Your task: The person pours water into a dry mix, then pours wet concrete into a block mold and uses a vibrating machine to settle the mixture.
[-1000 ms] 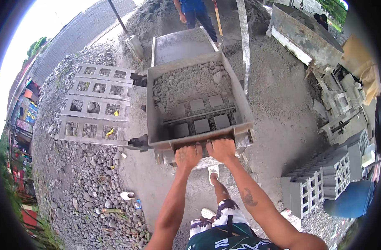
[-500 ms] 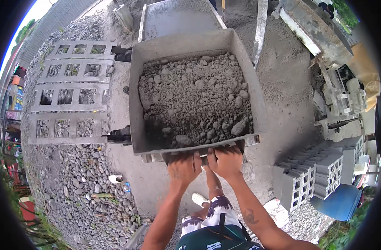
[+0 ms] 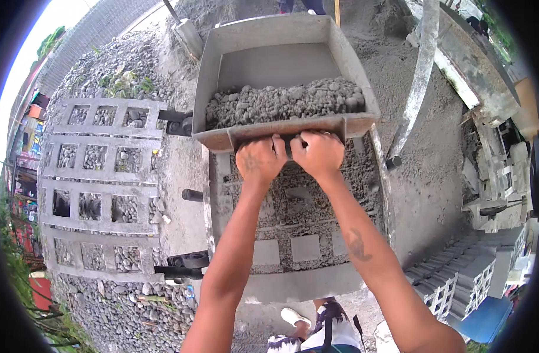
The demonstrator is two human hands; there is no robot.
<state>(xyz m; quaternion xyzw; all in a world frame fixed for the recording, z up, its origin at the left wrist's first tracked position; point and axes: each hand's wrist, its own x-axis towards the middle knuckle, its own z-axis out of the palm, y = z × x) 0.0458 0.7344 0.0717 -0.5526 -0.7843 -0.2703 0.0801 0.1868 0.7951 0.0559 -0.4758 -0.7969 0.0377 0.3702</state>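
In the head view, the person's left hand (image 3: pixel 259 156) and right hand (image 3: pixel 319 152) are side by side, both clenched with knuckles up and thumbs toward each other, gripping the near side of a grey, four-walled metal box (image 3: pixel 269 30); their fingers curl out of sight under its rust-brown near edge. The box is at the far middle of the scene, straight ahead of the outstretched forearms. Inside it, a ridge of lumpy grey mix (image 3: pixel 287 103) lies along the near wall, with a smooth grey surface (image 3: pixel 275 65) beyond. On the near side of the box — between and below the forearms — is a long grey metal frame (image 3: pixel 211 217) with flat rectangular grey plates (image 3: pixel 305 247) and crumbly mix around them. To the left, four pale grey slatted rows with square openings (image 3: pixel 104 228) lie over gravel (image 3: pixel 122 312), just beside black, bar-like fittings (image 3: pixel 187 262). To the right, a curved, pale metal bar (image 3: pixel 419 76) slants down to the ground, and nearer on that side are stacked grey hollow blocks (image 3: pixel 458 273) beside a blue object (image 3: pixel 484 320). At the far edge, another person's dark-clothed legs (image 3: pixel 304 6) show — only partly in view.
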